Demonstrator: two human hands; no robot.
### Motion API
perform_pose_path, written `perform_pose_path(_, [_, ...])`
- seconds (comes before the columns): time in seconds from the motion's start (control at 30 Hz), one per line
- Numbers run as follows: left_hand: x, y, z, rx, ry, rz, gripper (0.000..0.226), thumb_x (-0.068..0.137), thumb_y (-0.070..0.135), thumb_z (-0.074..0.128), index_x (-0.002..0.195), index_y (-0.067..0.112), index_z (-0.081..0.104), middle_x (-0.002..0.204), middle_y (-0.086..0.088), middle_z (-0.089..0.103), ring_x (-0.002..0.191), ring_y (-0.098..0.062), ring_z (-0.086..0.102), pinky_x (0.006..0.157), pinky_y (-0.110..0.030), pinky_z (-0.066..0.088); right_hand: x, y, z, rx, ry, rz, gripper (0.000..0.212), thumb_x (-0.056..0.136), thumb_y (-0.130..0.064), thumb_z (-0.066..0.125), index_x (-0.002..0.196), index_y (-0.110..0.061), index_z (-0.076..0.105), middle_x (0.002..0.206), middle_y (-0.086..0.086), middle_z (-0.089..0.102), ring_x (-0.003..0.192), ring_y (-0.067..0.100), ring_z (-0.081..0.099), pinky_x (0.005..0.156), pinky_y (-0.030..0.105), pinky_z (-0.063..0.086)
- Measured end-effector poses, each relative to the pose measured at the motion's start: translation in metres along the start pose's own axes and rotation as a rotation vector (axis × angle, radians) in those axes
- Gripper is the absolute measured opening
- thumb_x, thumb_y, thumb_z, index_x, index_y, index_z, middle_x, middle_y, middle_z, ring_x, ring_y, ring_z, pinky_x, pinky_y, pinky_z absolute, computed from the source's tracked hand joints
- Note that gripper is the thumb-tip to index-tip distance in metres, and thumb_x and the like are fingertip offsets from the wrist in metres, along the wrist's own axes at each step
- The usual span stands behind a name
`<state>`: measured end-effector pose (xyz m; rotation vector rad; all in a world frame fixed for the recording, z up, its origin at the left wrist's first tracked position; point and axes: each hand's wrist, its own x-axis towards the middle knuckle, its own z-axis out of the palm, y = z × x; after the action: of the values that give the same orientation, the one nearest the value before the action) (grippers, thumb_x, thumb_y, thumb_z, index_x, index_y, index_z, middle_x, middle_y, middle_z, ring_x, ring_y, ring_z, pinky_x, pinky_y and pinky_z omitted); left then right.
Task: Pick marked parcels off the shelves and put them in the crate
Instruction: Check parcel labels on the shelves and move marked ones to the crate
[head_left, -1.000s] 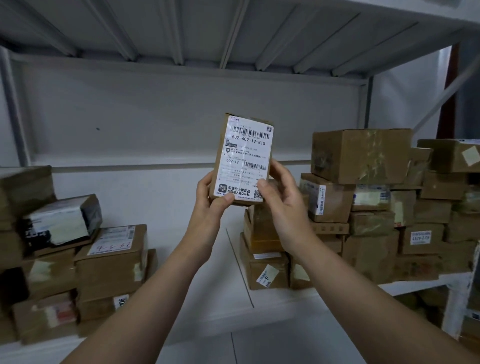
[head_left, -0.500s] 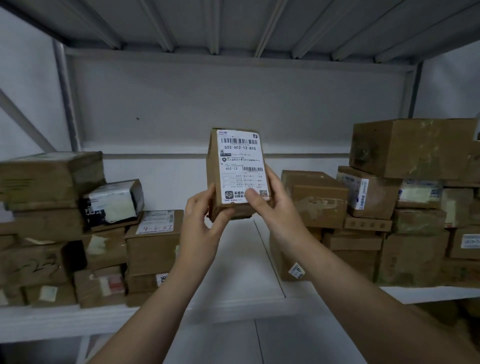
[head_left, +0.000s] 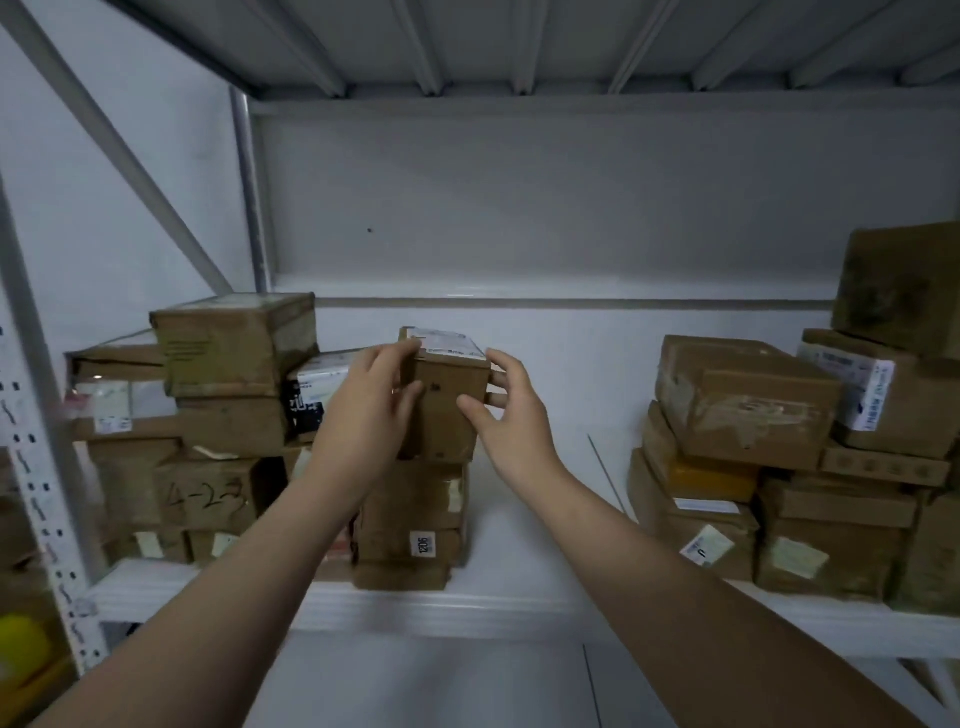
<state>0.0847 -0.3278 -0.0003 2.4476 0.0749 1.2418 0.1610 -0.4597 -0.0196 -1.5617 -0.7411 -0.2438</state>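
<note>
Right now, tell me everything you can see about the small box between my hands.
The small box is brown cardboard, standing roughly upright. A white printed label covers its top face, too oblique to read. The plain front face shows a small dark spot. The left hand grips its left side; the right hand pinches its right side, thumb on the front. It is right above a stack of parcels; whether it rests on them is unclear.

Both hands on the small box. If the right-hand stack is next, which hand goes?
Right, probably. The right hand sits on the right side of the small box, bare shelf between it and the right-hand stack; the left hand would have to cross the box.
</note>
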Motion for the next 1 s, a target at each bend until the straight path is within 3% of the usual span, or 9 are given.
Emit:
perform_pose_path(0.17, [0.012,-0.024,0.009,0.168,-0.060,0.023,0.043,0.093,0.010,0.052,0.135,0.014,0.046,0.135,-0.009,0.045,0.116,-0.027,0.050,0.092,-0.035,0.044,0.015,0.011,0.018,-0.228,-0.082,0.003,0.060,0.092,-0.006,0.058,0.141,-0.030,0.033,0.132,-0.001,0.051,0.107,0.015,0.056,0.092,0.035,0.051])
perform_pose_path(0.23, [0.014,-0.030,0.010,0.241,-0.042,0.063,0.045,0.090,0.008,0.057,0.134,0.011,0.048,0.132,-0.013,0.048,0.119,-0.032,0.047,0.097,-0.042,0.043,0.021,0.012,0.023,-0.273,-0.101,-0.011,0.061,0.092,-0.008,0.058,0.142,-0.031,0.032,0.132,0.000,0.051,0.111,0.017,0.055,0.095,0.039,0.050])
perform_pose_path(0.37, [0.012,-0.037,0.010,0.384,0.007,0.176,0.045,0.080,0.004,0.068,0.124,0.008,0.057,0.125,-0.019,0.055,0.114,-0.039,0.050,0.093,-0.050,0.044,0.028,0.009,0.033,-0.308,-0.133,-0.032,0.064,0.092,-0.009,0.059,0.144,-0.031,0.029,0.135,-0.001,0.051,0.114,0.019,0.055,0.096,0.040,0.050])
perform_pose_path(0.6, [0.003,-0.030,0.007,0.424,0.031,0.257,0.046,0.077,0.000,0.066,0.121,0.008,0.058,0.123,-0.020,0.057,0.113,-0.040,0.051,0.089,-0.052,0.044,0.018,0.011,0.025,-0.313,-0.212,0.002,0.061,0.093,-0.011,0.058,0.146,-0.027,0.031,0.142,-0.004,0.047,0.122,0.019,0.052,0.100,0.038,0.048])
perform_pose_path(0.73, [-0.003,-0.018,0.011,0.392,0.020,0.259,0.044,0.078,0.002,0.056,0.121,0.008,0.058,0.124,-0.018,0.056,0.115,-0.040,0.049,0.089,-0.052,0.043,0.012,0.012,0.011,-0.310,-0.252,0.024,0.060,0.094,-0.011,0.056,0.147,-0.026,0.030,0.143,-0.002,0.046,0.120,0.017,0.051,0.093,0.024,0.043])
perform_pose_path(0.9, [-0.007,-0.002,0.021,0.368,0.007,0.281,0.043,0.082,0.013,0.038,0.118,0.008,0.060,0.119,-0.016,0.058,0.111,-0.039,0.051,0.085,-0.050,0.045,0.004,0.014,-0.009,-0.384,-0.271,0.029,0.056,0.095,-0.020,0.056,0.145,-0.029,0.032,0.144,0.000,0.044,0.122,0.019,0.050,0.092,0.023,0.040])
perform_pose_path(1.0, [-0.009,0.011,0.031,0.323,0.041,0.309,0.039,0.080,0.000,0.059,0.118,0.007,0.060,0.119,-0.017,0.059,0.111,-0.039,0.052,0.086,-0.051,0.046,-0.004,0.012,-0.031,-0.467,-0.214,-0.008,0.048,0.095,-0.023,0.056,0.140,-0.027,0.041,0.141,-0.003,0.047,0.122,0.017,0.051,0.097,0.027,0.044])
